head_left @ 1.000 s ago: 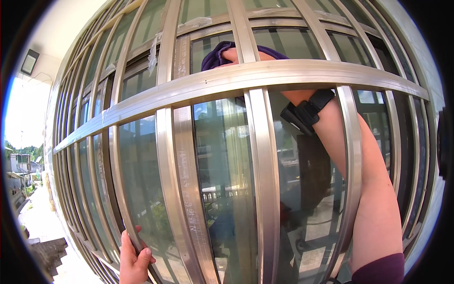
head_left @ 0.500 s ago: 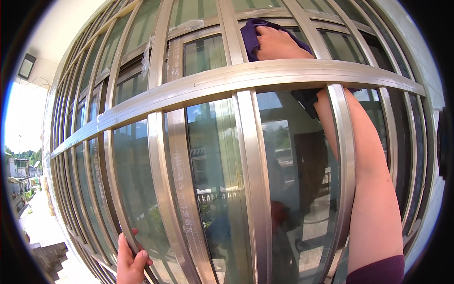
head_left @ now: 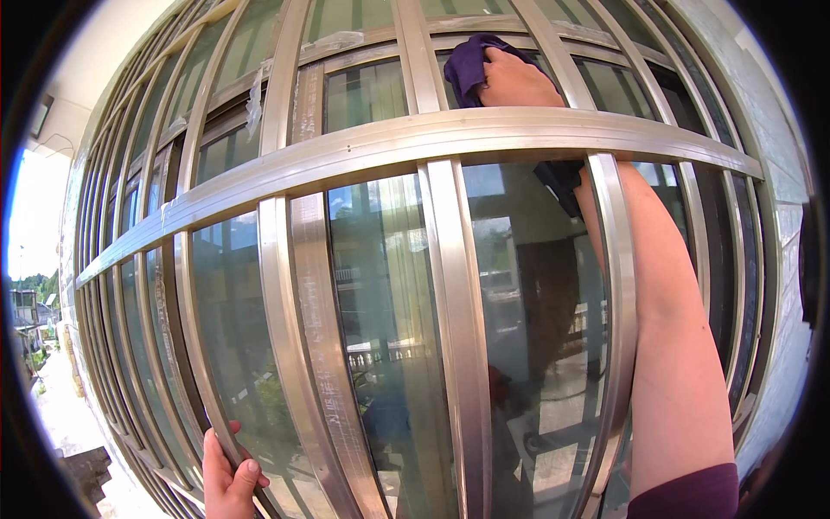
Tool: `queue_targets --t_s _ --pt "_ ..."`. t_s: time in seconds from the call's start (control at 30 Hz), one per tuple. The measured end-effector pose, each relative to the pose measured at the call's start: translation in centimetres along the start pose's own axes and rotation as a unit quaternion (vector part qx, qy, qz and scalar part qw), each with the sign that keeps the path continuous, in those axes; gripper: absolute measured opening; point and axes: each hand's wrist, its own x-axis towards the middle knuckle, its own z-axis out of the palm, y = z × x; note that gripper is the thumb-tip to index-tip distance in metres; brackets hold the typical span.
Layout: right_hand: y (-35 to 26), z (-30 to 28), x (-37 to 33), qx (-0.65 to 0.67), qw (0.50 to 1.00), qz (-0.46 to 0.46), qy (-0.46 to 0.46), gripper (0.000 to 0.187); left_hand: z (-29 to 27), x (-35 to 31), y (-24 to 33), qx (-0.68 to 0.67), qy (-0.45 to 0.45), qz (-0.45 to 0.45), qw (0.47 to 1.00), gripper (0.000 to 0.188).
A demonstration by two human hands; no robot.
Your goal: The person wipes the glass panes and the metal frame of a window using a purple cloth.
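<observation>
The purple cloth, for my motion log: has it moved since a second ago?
Yes, rightward: the purple cloth was mostly left of the vertical bar that now stands on its left.

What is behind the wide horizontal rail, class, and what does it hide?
Behind the rail passes the right forearm, visible below with part of a black wrist device; above shows the right hand holding a purple cloth. Window glass lies behind too. The rail covers the wrist.

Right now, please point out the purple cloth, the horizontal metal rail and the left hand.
Purple cloth (head_left: 468,71): head view, its bunched left folds.
Horizontal metal rail (head_left: 406,137): head view, middle of its front face.
Left hand (head_left: 227,482): head view, its middle.
</observation>
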Motion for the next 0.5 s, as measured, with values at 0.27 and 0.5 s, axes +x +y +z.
queue_targets --t_s 0.27,0.5 --pt "9.4 5.6 -0.7 0.046 0.981 0.048 0.184 0.028 -0.2 -0.7 0.6 0.026 -0.013 -0.037 0.999 0.053" --pt "4.6 -0.2 -2.2 0.039 0.974 0.217 0.052 0.033 0.2 -0.3 0.4 0.065 0.012 -0.009 0.998 0.052"
